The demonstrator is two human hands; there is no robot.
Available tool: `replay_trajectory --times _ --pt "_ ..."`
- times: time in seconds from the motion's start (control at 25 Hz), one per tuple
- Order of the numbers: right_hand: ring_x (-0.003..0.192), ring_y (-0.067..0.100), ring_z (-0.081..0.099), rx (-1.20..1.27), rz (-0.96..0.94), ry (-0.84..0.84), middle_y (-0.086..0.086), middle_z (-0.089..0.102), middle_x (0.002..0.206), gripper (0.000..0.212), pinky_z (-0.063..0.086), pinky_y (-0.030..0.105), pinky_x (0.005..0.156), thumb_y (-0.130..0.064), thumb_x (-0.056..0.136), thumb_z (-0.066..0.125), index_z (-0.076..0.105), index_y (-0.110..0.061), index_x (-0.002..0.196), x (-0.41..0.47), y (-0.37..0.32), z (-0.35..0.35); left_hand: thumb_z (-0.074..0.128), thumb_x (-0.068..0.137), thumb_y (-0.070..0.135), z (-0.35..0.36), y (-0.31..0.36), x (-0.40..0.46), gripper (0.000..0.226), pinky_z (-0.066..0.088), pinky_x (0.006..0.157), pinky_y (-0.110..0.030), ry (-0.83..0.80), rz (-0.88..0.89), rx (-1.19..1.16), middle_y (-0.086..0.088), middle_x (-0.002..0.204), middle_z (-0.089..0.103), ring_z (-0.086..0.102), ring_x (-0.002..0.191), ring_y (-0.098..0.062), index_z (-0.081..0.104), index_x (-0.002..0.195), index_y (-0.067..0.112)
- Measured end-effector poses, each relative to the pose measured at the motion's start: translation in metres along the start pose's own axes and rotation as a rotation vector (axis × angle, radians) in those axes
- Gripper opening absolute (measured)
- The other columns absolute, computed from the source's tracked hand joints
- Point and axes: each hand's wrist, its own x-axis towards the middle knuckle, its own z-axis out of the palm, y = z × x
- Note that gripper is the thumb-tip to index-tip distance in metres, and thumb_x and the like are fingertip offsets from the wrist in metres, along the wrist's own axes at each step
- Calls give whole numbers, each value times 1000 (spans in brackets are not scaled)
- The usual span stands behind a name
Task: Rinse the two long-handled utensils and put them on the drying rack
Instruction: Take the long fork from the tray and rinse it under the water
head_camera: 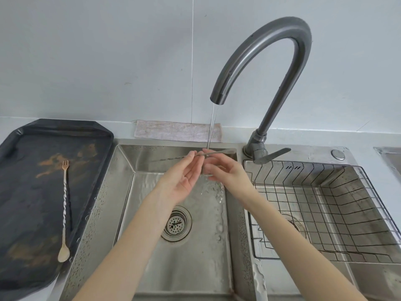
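You are on the first rinse. Your left hand (184,174) and your right hand (225,170) meet over the left sink basin (152,268), just under the faucet (267,68). Between them lies the silver utensil (213,152), held level, with the water stream (211,127) falling on its shaft. Your left fingertips (193,154) pinch the shaft, palm turned up and fingers nearly straight. Your right fingers appear to close on it from below; I cannot tell how firmly.

The second piece, the wooden fork-spoon (64,211), lies untouched on the dark tray (21,213), well to the left of your left hand.

Next, as I judge it, turn the shaft so both ends pass through the stream, then carry it rightward to the wire drying rack (325,213), which sits in the basin just beside your right hand.

Mind the faucet base and its lever (273,154), which stand between your right hand and the rack's far rim. The near side of the rack is open.
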Motion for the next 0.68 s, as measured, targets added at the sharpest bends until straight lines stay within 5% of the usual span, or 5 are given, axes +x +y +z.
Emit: replay_trajectory --times 0.12,0.24,0.4,0.52,0.68 --pt "86 8 57 93 -42 86 -7 67 96 21 51 17 77 -6 89 57 67 -22 98 2 -5 6 57 86 9 -2 -6 -1 11 58 54 -15 -15 -59 -112 -7 60 73 69 52 -8 63 81 1" --pt "80 -3 60 47 -68 133 -17 67 90 26 48 12 75 -6 90 55 67 -20 71 4 -9 10 57 86 12 -2 -13 -1 13 55 45 -14 -3 -117 -134 -6 56 71 65 45 -7 61 79 2" --pt "76 2 61 -21 -47 179 -11 67 78 27 49 21 80 -13 91 55 68 -31 76 10 -11 14 53 90 20 -5 -16 -1 24 50 38 -14 63 -130 78 -2 48 66 61 38 -6 58 72 6" --pt "75 13 58 -70 -10 188 -3 66 76 28 52 39 83 -17 91 56 67 -36 74 14 -11 15 46 94 20 -4 -10 -6 25 53 50 -17 82 59 463 1 61 71 65 51 -5 62 79 11" --pt "60 8 54 -98 12 218 -3 63 65 21 50 25 68 -18 89 58 69 -33 79 16 -11 16 50 92 15 9 1 -6 17 46 69 -7 146 537 970 4 94 65 60 84 -7 65 100 13"
